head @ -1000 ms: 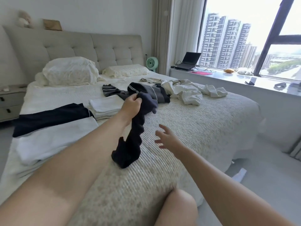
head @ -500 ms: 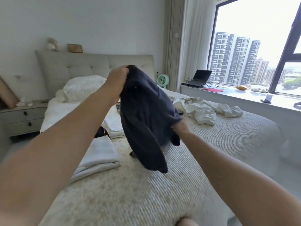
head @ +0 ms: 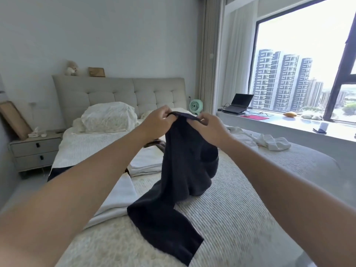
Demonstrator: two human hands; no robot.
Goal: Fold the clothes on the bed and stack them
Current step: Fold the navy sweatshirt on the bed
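Observation:
A dark navy garment (head: pixel 181 182) hangs from both my hands above the bed (head: pixel 240 209), its lower end trailing on the cover. My left hand (head: pixel 157 123) and my right hand (head: pixel 209 128) pinch its top edge close together. Folded white clothes (head: pixel 146 162) lie stacked behind the garment, and another folded white piece (head: pixel 119 197) lies nearer at the left. A loose heap of white clothes (head: pixel 269 140) sits on the bed's right side. Part of a dark striped piece (head: pixel 156 144) shows behind my left arm.
Pillows (head: pixel 107 118) lie at the headboard. A grey nightstand (head: pixel 34 149) stands at the left. A green fan (head: pixel 196 106), a laptop (head: pixel 238 104) and small items sit along the window ledge (head: pixel 308 126) at the right.
My right hand went from open to holding the garment, then rose to the top edge beside my left hand. The garment was lifted off the bed and now hangs lengthwise.

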